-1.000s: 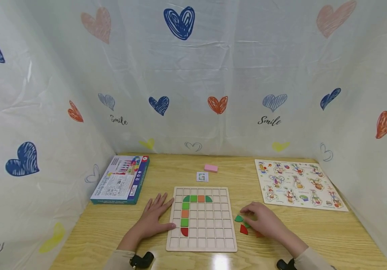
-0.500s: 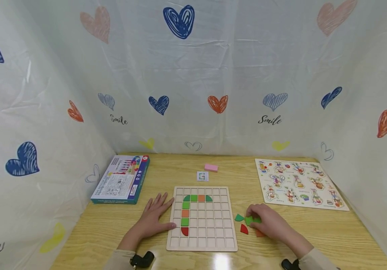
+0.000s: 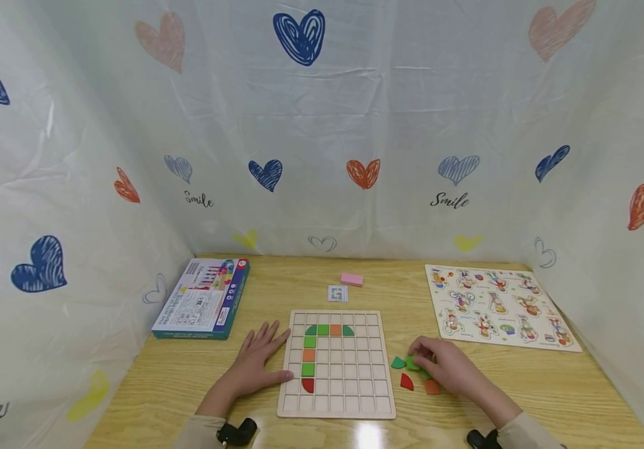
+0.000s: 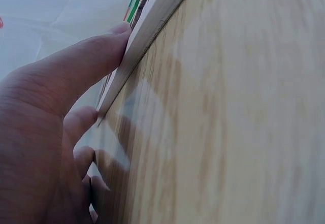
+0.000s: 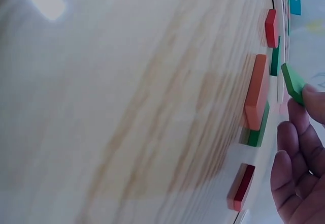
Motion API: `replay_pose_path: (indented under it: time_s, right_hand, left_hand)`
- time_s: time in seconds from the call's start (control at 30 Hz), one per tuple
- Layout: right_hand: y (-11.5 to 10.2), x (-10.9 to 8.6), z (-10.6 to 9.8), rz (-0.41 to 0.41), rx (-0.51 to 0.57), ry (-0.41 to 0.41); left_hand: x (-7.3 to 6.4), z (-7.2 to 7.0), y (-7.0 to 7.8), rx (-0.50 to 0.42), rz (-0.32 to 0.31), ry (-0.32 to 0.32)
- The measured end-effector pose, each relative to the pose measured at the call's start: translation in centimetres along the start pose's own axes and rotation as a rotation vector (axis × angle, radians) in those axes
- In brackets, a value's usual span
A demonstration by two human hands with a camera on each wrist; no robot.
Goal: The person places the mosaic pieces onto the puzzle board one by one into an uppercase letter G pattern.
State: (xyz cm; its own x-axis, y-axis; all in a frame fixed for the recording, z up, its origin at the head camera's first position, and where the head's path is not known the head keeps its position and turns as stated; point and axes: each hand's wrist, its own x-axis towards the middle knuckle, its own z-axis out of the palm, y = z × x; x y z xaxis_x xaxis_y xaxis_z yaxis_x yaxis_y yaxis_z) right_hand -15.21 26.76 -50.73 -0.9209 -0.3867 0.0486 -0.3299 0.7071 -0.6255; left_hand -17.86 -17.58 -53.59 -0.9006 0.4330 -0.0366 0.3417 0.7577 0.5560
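Note:
Spread out, my left hand [image 3: 259, 360] rests at the left edge of the wooden grid board [image 3: 350, 374]. In the left wrist view its thumb [image 4: 96, 51] touches the board's side. My right hand [image 3: 447, 365] pinches a light green square tile [image 5: 292, 83] between thumb and forefinger, just off the table right of the board. Around it lie a green quarter-round tile [image 3: 398, 362], a red quarter-round tile [image 3: 407, 381], an orange square tile [image 3: 432, 387] and a green piece partly hidden by the hand. A dark red tile [image 5: 245, 187] shows in the right wrist view.
On the board, green, orange and red tiles form a row and a column. Behind it lie a small pattern card [image 3: 338, 294] and a pink block [image 3: 352, 280]. A box [image 3: 201, 299] stands at left; a picture puzzle board [image 3: 501, 308] lies at right.
My right hand has shifted slightly right over the loose tiles and now pinches a light green square tile. More of the orange tile shows. My left hand has stayed put.

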Motion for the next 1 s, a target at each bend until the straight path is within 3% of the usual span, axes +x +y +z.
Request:
replay_pose_path:
  time_s: [0.23, 1.0]
  right_hand:
    - [-0.7, 0.4, 1.1, 0.004, 0.078, 0.039]
    - [-7.9, 3.7, 6.4, -0.085, 0.2, -0.083]
  left_hand:
    - [-0.1, 0.1, -0.1, 0.007, -0.01, -0.006]
    - [0.1, 0.0, 0.0, 0.002, -0.006, -0.009]
